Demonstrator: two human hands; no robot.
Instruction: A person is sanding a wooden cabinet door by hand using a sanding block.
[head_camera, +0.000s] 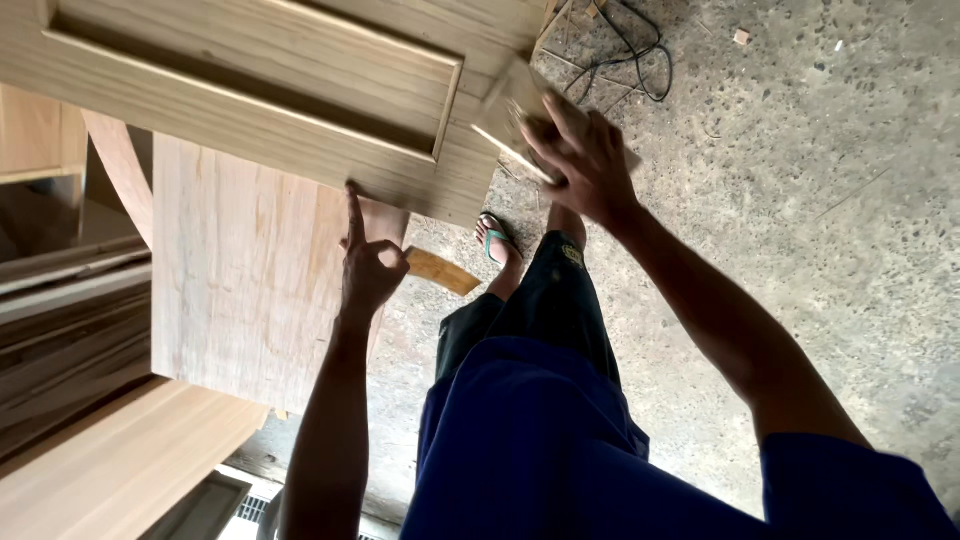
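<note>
At the near right corner of the panelled wooden door (300, 90), my right hand (585, 165) has its grip closed on a blurred sanding block (510, 120) pressed against the door's edge, while my left hand (368, 265), fingers curled, touches the door's lower rail with one raised fingertip

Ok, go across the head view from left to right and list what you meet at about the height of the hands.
Stacked timber planks → upright plywood board → left hand, forefinger on the panelled door → sandalled foot → right hand pressing a sanding block → bare concrete floor.
</note>
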